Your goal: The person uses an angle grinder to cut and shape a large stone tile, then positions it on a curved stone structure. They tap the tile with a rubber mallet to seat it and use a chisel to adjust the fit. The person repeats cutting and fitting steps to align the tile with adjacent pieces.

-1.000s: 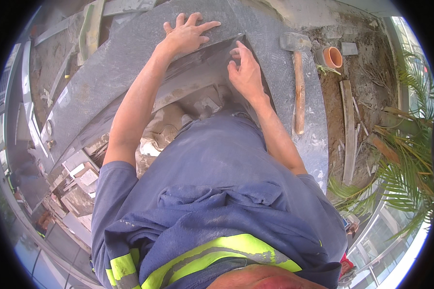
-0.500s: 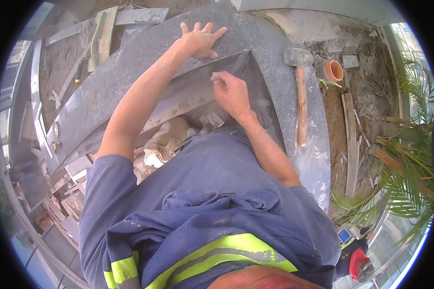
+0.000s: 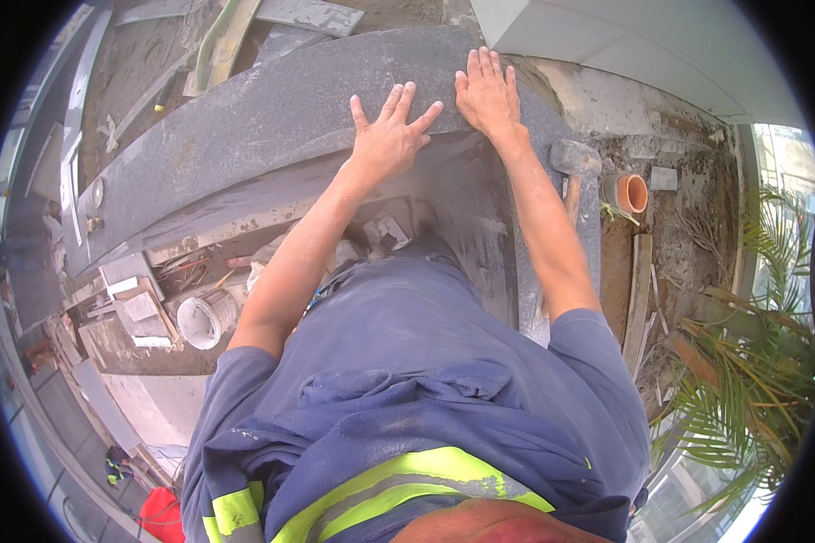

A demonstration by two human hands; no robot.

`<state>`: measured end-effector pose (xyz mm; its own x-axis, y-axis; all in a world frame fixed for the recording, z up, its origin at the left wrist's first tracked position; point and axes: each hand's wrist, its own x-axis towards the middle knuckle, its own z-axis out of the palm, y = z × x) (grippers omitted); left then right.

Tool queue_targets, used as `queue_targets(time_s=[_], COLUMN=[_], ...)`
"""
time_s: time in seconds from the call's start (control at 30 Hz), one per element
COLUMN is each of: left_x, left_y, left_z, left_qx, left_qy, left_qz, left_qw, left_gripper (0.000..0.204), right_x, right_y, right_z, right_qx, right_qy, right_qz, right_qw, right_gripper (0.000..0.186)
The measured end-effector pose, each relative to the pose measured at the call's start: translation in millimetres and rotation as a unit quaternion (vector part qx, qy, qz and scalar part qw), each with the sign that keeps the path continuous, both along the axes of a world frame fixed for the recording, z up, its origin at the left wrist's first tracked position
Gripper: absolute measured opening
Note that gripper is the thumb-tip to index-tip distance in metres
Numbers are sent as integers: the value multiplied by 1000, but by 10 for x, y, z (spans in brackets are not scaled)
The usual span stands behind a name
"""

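A long dark grey stone slab (image 3: 272, 100) runs across in front of me and meets another grey slab (image 3: 552, 118) at a corner on the right. On the slab's near edge my left hand (image 3: 387, 140) rests palm down, its fingers spread wide. Close to the corner joint, my right hand (image 3: 491, 95) lies flat with its fingers stretched out and side by side. Neither hand holds anything. A mallet (image 3: 575, 159) with a grey head and a wooden handle lies on the right slab, its handle partly hidden behind my right forearm.
Right of the slab an orange pipe end (image 3: 634, 194) sticks up from the soil, near a wooden board (image 3: 638, 294). Palm fronds (image 3: 743, 398) spread at the far right. A white bucket (image 3: 205, 321) stands at lower left among stone offcuts (image 3: 140, 303). A pale panel (image 3: 607, 45) bounds the back right.
My right hand has gone from above the recess, fingers curled, to flat on the slab near the corner. My left hand has come nearer along the slab. The view has shifted too.
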<state>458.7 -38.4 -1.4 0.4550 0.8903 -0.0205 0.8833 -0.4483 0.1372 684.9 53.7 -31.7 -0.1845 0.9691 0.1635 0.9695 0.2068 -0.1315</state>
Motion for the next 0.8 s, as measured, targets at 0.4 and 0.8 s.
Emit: queue_targets(time_s=[0.4,0.8], left_x=[26,30], left_y=[-683,-720], left_z=[119,208], left_qx=[100,111], left_qy=[0,-9], left_qz=[44,38], left_qw=[994,993], left_gripper=[66,43], right_x=[-753,-291], right_y=[449,-734], right_z=[-99,563], right_qx=[50,-174], right_qy=[5,148], right_qz=[237,369], right_qw=[970,901], right_gripper=[63,54])
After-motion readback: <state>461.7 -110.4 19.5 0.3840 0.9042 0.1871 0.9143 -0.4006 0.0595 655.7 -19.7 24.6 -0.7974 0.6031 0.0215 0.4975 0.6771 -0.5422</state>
